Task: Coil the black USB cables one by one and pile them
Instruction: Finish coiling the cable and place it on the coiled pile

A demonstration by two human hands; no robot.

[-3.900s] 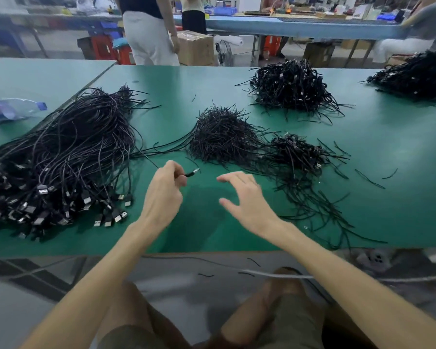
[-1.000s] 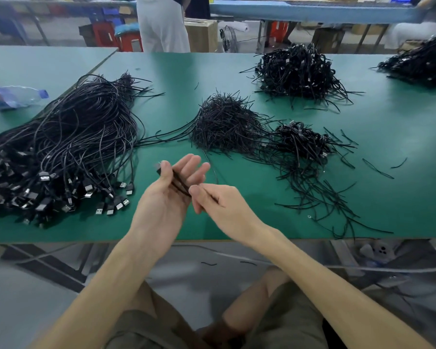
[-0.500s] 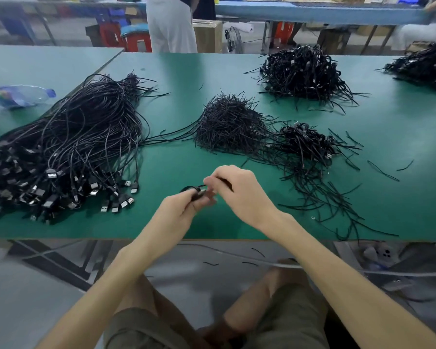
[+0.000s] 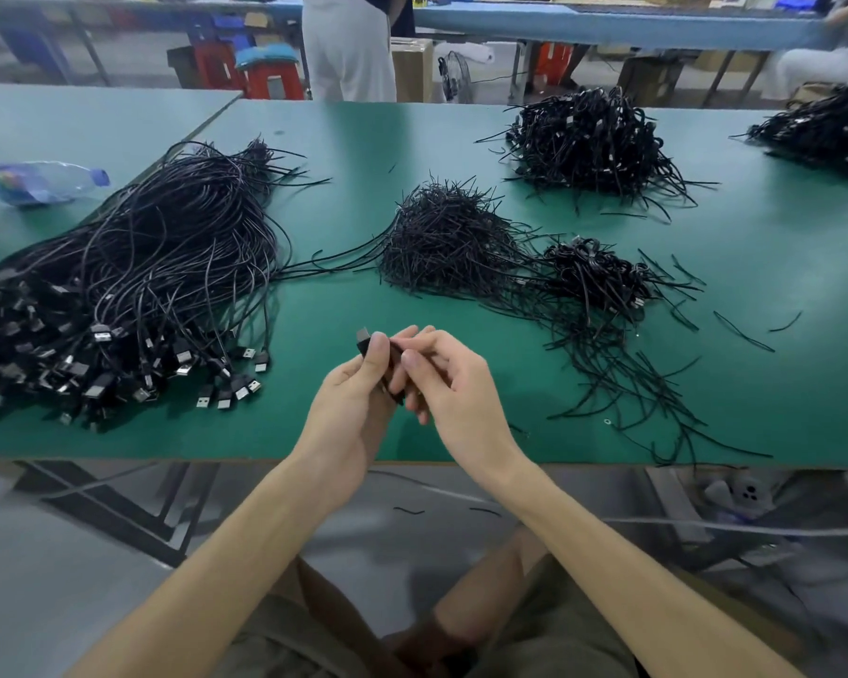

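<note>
A coiled black USB cable [image 4: 391, 365] sits between both hands above the table's near edge, its plug sticking up past my left thumb. My left hand [image 4: 358, 389] grips the bundle. My right hand [image 4: 446, 379] pinches it from the right with curled fingers. A big heap of loose uncoiled cables [image 4: 133, 281] with USB plugs lies at the left. A small pile of coiled cables [image 4: 596, 276] lies right of centre. A mound of short black ties [image 4: 449, 239] sits in the middle.
The green table [image 4: 779, 305] carries larger coiled piles at the back [image 4: 586, 139] and far right [image 4: 823, 129]. Loose ties [image 4: 632, 384] are scattered at the right front. A plastic bottle [image 4: 40, 181] lies far left. A person stands behind the table [image 4: 348, 46].
Both hands have brought the cable into a tight bundle and lifted it slightly. My left thumb has come up along the plug end while my right fingers stay on the bundle.
</note>
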